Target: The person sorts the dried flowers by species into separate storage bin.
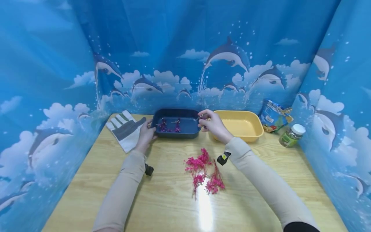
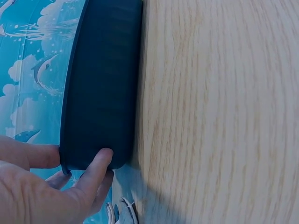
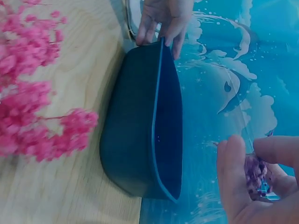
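Observation:
A dark blue tray [image 1: 177, 134] stands against the curtain at the back, with purple dried flower sprigs [image 1: 177, 126] lying in it. At its left end my left hand [image 1: 146, 135] grips the rim; in the left wrist view, fingertips [image 2: 103, 156] press the outer wall. My right hand [image 1: 215, 125] is raised by the tray's right end. Between its thumb and fingers it pinches a purple dried flower sprig [image 3: 254, 176], partly covered by the fingers. Pink dried flowers [image 1: 200, 166] lie on the table in front of the tray.
A yellow tray [image 1: 242, 138] stands right of the blue one, partly behind my right hand. A grey-and-white work glove [image 1: 126, 129] lies at the left. Farther right are a blue snack bag [image 1: 272, 116] and a white-lidded jar [image 1: 290, 137]. Dolphin-print curtains [image 1: 174, 48] enclose the table.

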The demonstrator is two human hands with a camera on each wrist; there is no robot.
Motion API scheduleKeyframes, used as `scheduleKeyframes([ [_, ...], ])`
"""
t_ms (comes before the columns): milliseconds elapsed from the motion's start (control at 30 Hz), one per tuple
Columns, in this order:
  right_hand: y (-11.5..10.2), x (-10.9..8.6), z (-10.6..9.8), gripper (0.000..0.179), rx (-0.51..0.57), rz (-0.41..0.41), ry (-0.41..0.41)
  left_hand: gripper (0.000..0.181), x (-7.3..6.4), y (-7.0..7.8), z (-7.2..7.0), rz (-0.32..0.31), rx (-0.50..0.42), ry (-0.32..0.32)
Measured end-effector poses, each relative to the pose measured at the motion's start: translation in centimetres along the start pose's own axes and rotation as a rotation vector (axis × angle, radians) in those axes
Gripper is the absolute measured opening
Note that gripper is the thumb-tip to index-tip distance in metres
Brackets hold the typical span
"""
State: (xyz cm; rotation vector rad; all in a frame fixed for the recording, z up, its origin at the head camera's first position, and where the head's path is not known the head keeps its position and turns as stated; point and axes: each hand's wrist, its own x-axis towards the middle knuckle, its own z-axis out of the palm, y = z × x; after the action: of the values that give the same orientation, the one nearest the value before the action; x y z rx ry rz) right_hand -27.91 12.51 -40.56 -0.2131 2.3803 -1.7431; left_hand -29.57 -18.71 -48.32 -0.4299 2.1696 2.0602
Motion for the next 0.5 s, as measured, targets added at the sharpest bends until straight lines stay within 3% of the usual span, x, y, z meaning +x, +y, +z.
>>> scheduleKeyframes([
  [200,-0.5,1.4,0.6,0.021,0.032,0.058,0.020,0.063,-0.1,0.0,0.1,0.013,0.004,0.002],
  [500,-1.1,3.1,1.6,0.025,-0.112,0.035,0.057,0.062,-0.1,0.0,0.1,0.020,0.003,0.005],
])
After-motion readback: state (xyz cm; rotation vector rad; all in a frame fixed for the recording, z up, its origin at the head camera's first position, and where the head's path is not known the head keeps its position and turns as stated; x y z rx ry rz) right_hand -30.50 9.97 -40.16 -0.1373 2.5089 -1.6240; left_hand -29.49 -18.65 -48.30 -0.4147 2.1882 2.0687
